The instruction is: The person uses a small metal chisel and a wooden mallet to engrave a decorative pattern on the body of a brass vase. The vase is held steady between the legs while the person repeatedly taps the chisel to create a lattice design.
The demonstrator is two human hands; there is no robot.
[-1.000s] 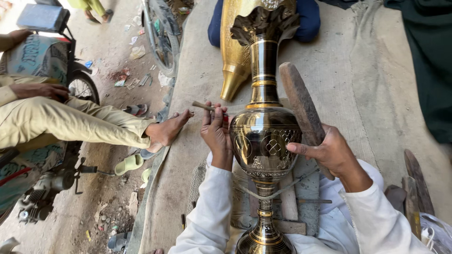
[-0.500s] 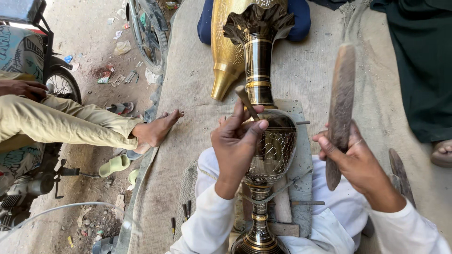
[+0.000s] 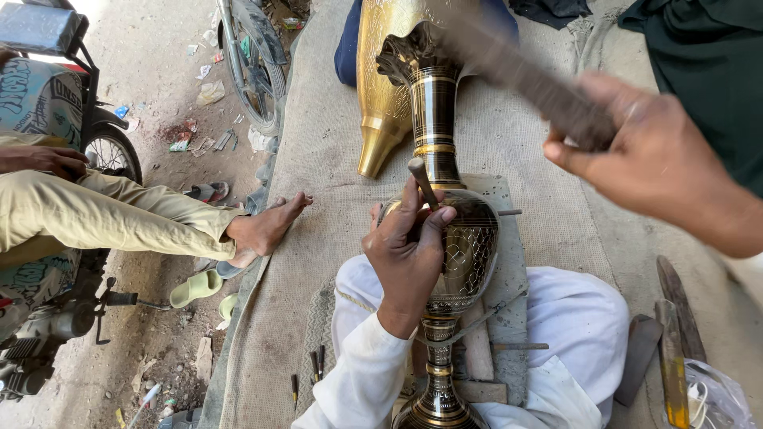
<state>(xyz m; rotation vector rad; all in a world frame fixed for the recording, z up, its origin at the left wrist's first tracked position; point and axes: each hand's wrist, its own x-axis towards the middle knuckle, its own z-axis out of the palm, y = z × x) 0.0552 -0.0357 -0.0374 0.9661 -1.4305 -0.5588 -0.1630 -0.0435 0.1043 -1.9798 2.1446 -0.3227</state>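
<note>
Brass vase [image 3: 453, 246] centre frame, upright between the knees. Left hand [image 3: 407, 253] clenched round a chisel [image 3: 421, 181] set against its belly. Right hand [image 3: 656, 163], upper right, grasps a blurred wooden mallet [image 3: 517, 71]. Clear plastic bag [image 3: 715, 401] at lower right corner.

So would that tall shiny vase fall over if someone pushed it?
Probably, if let go: the vase is tall with a narrow foot and a fat belly, so it looks top-heavy. It seems metal, so likely stiff and fairly heavy. The polished surface may be slippery; the left hand rests against its belly.
</note>
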